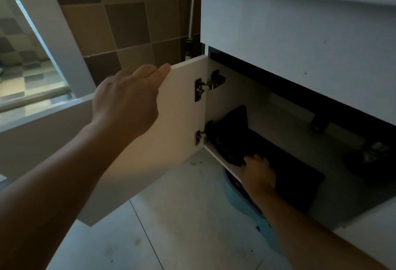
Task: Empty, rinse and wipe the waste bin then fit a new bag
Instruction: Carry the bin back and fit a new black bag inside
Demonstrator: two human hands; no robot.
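Head view: the person crouches before a white vanity cabinet (300,34) under a basin, with its left door (182,102) swung open toward the tiled wall (120,23). The left hand (126,100) rests on the door's top edge, fingers hooked loosely over its outer corner, holding the door open; this grip carries nothing else. The right hand (257,171) reaches into the cabinet over the front edge of the bottom shelf (222,160), and its fingertips touch the near end of a dark bundle (229,139) that looks like folded black bin bags. Whether those fingers already pinch the bundle or only press on it cannot be told, since the thumb side is hidden in shadow. The bundle lies in the shelf's front left corner, just beside the lower hinge (198,138); its long axis runs from that front edge back toward the cabinet's rear left corner, away from the right hand. A flat dark sheet lies on the shelf to the right of it. The waste bin (237,197), pale blue, stands on the floor (171,216) just below the shelf's front edge, largely hidden behind the right forearm. The right hand is plainly the nearer one, so pulling a bag forward toward the bin is probably its job.
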